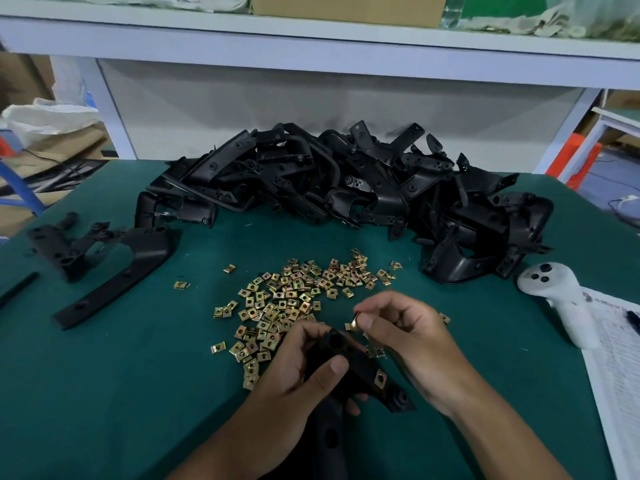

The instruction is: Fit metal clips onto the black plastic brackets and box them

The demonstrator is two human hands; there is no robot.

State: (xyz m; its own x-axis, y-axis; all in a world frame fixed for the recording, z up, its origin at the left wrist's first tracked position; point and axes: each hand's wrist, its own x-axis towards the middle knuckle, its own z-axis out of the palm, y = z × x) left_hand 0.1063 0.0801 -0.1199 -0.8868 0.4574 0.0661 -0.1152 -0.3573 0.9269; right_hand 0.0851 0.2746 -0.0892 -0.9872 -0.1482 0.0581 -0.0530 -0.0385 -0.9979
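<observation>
Black bracket (349, 368) held, brass clip (354, 322) pinched

Green bench mat (145, 393), loaded.
Bracket pile (346, 181) along far edge; loose brass clips (287, 299) mid-mat; two brackets (104, 268) near left edge; white controller (557, 299) and printed sheet (620, 368) at right edge.

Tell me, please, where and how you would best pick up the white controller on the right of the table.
Grip the white controller around its slim handle, coming from above on the near side. It lies flat, the bulbous button head pointing left, and the handle's near end rests on the paper.
</observation>
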